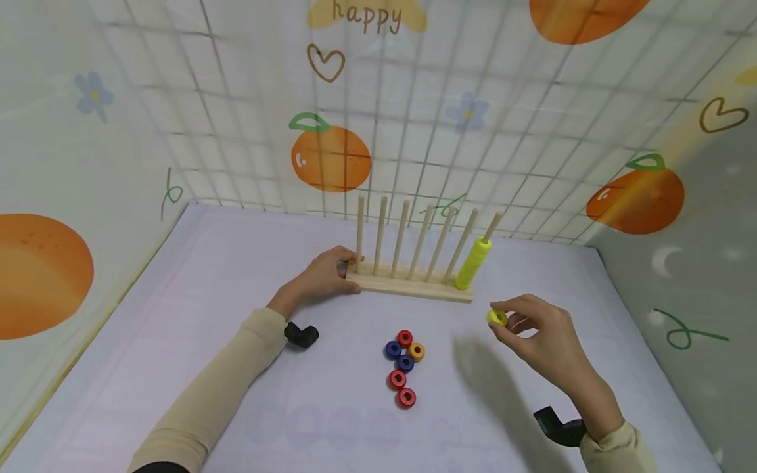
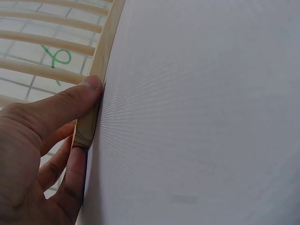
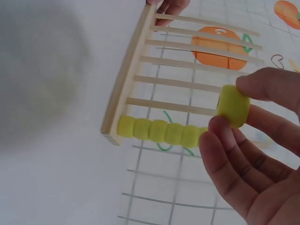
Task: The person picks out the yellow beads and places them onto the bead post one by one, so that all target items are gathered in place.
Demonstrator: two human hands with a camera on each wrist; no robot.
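A wooden peg rack (image 1: 408,287) stands upright on the white tabletop, with several thin pegs in a row. Its rightmost peg carries a stack of yellow beads (image 1: 473,264); the other pegs are bare. My left hand (image 1: 325,272) grips the left end of the base, and the left wrist view shows the thumb on the front of the wooden base (image 2: 91,112) with fingers around its end. To the right of the rack, my right hand (image 1: 544,332) pinches a single yellow bead (image 3: 234,106) between thumb and fingertips, above the table and apart from the pegs.
In front of the rack lies a loose cluster of beads: several red beads (image 1: 397,379), two blue beads (image 1: 393,350) and an orange bead (image 1: 416,352). A printed, gridded wall covering (image 1: 248,131) rises close behind the rack, with side walls left and right.
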